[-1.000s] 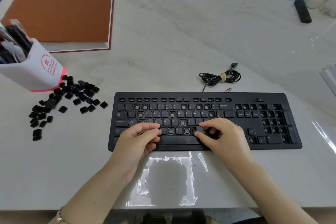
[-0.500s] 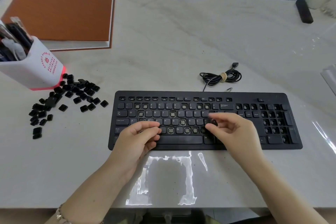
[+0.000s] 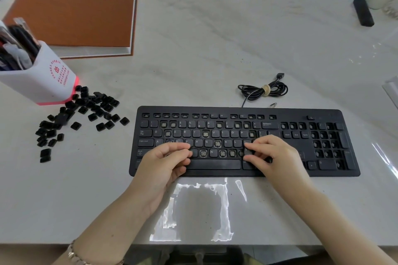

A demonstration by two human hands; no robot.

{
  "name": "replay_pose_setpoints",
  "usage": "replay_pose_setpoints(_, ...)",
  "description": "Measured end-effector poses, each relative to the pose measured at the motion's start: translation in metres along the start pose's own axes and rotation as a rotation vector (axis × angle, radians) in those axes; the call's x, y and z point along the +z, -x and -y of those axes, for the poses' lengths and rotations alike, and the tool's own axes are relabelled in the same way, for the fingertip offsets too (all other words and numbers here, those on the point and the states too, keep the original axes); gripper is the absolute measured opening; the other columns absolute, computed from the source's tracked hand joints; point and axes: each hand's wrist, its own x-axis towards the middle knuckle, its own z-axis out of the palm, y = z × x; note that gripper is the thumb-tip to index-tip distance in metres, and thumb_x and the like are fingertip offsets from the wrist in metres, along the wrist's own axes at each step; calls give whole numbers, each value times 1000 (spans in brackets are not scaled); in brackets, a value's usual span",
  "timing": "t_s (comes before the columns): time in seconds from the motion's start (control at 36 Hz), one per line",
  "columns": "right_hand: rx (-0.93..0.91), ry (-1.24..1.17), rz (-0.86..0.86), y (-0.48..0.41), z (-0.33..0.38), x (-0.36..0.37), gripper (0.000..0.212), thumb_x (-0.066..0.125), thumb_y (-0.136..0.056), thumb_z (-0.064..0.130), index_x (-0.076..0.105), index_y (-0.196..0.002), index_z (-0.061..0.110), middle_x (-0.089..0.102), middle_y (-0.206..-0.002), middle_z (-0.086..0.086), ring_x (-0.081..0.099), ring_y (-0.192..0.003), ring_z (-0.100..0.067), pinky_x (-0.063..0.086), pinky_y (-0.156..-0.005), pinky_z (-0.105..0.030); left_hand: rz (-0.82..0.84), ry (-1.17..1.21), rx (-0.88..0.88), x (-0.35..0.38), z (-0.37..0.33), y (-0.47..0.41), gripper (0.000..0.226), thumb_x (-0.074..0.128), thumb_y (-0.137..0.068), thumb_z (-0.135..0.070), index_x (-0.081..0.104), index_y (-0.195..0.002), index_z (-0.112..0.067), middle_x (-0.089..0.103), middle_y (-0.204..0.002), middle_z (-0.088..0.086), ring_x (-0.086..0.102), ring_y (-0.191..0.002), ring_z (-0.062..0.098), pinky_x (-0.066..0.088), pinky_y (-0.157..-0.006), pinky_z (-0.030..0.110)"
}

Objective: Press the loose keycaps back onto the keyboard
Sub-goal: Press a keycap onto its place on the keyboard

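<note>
Desk (image 3: 215,49): one keyboard (image 3: 215,164), one keycap pile (image 3: 86,112), left hand (image 3: 159,165), right hand (image 3: 277,157), pinched keycap (image 3: 249,152).

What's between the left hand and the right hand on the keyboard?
Head view: the spacebar and the bottom letter row of the keyboard, with several empty sockets, lie between the left hand and the right hand, which pinches a keycap.

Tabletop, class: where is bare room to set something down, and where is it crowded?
Free: the wide stretch beyond the coiled cable, between the brown book and the black bar. Crowded: the left, where loose keycaps spread beside the pen holder.
</note>
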Motion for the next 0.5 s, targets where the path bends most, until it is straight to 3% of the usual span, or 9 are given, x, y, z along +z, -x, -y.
replay_pose_setpoints(0.36, 1, -94, 38, -2, -8, 4, 26, 76, -73, 9, 74, -95, 23, 51, -82, 12, 48, -77, 7, 33, -71, -2, 1, -2, -1, 0, 0, 0, 14, 58, -88, 2, 69, -90, -6, 70, -70, -1, 60, -58, 0, 52, -57, 12)
replay_pose_setpoints(0.5, -51, -32, -8, 0, -8, 8, 16, 75, -74, 9, 76, -88, 15, 50, -80, 11, 47, -74, 6, 34, -68, -2, 1, -2, -5, 1, 0, 0, 14, 57, -88, 2, 69, -90, -7, 70, -73, 0, 60, -58, 0, 52, -58, 12)
